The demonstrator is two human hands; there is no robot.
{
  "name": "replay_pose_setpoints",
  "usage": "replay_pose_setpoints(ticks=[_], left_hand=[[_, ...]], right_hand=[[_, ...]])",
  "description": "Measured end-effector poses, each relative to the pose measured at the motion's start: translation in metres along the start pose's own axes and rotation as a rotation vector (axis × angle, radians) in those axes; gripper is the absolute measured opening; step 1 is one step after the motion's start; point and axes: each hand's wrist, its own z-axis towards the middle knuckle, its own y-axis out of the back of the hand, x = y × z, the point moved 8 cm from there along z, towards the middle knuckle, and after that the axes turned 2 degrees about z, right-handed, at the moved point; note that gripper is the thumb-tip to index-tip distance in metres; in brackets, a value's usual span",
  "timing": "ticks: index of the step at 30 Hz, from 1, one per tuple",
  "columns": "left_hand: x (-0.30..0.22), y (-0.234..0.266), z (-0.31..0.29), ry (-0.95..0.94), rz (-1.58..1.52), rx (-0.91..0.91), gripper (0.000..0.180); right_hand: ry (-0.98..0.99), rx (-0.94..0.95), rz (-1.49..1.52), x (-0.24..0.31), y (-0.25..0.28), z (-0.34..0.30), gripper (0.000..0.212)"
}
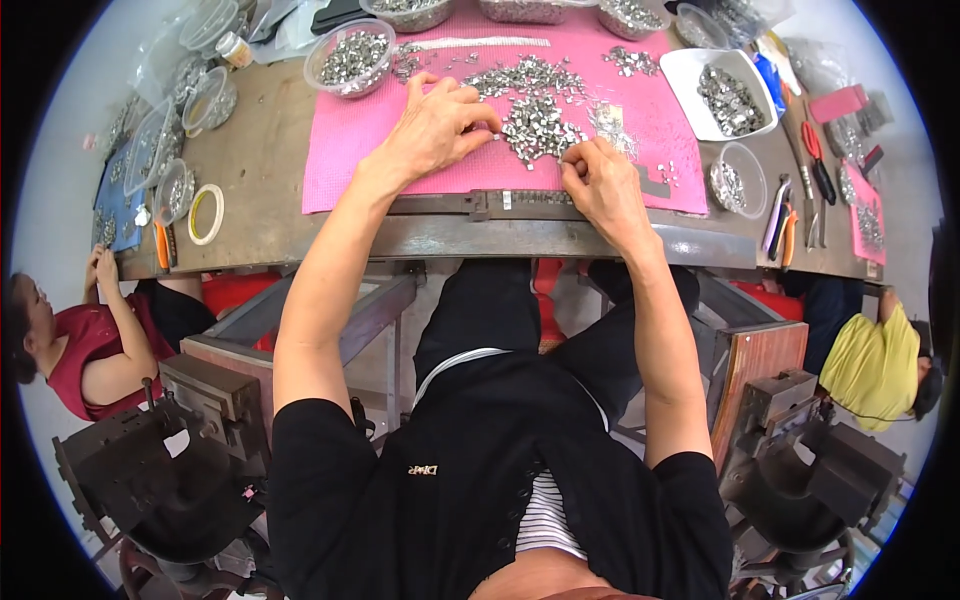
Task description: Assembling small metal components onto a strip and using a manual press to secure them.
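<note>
A heap of small silver metal pieces lies on the pink ribbed mat in front of me. My left hand is at the heap's left edge. Its thumb and forefinger close on a small silver metal piece. At the right edge of the heap, my right hand has its fingers curled and pinched together; what they hold, if anything, is hidden. Just below that hand runs a dark metal bar fixture with a row of small slots along the table's front edge.
Clear bowls of metal pieces line the back, and a white tray stands at right. Red-handled pliers and other tools lie beyond it. A tape roll sits at left. One person works at each side.
</note>
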Motion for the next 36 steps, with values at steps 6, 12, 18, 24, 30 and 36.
replay_pose_setpoints(ticks=[6,12,18,24,30,36], left_hand=[[0.004,-0.003,0.003,-0.061,0.009,0.047,0.014],[-0.001,-0.001,0.002,-0.052,-0.035,0.013,0.013],[-0.048,0.014,-0.006,0.033,-0.120,-0.123,0.010],[-0.100,-0.002,-0.011,0.065,-0.210,-0.215,0.013],[-0.104,-0.010,-0.012,0.097,-0.193,-0.259,0.015],[-0.106,-0.011,-0.014,0.111,-0.207,-0.266,0.017]], right_hand=[[-0.047,0.023,0.051,-0.002,0.000,0.000,0.009],[-0.036,0.025,0.071,-0.003,0.003,0.001,0.009],[-0.066,0.099,0.292,-0.005,0.019,-0.006,0.010],[0.161,0.057,0.153,0.012,0.030,-0.029,0.014],[0.315,0.029,0.004,0.027,0.027,-0.034,0.021],[0.352,-0.020,-0.044,0.032,0.026,-0.037,0.018]])
